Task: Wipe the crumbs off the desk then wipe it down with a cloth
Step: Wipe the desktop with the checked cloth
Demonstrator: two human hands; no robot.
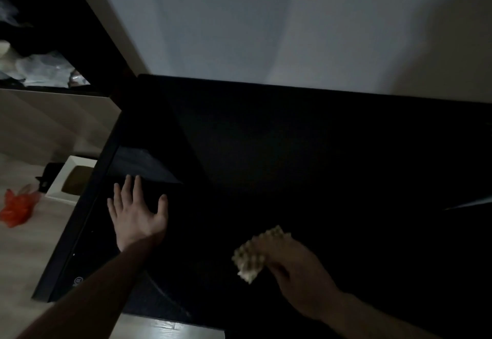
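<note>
Seemingly mid-wipe, the right hand (298, 272) gripped a pale cloth (253, 256) near the tabletop's (292, 152) front edge. The left hand (138, 211) lay spread flat by the left edge. No crumbs showed on the dark surface, so progress was hard to judge.

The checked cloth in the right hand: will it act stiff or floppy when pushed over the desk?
Probably floppy: the checked cloth bunches and folds in the right hand. It seems light, pinched by the fingers alone. It may crumple rather than slide flat.
</note>
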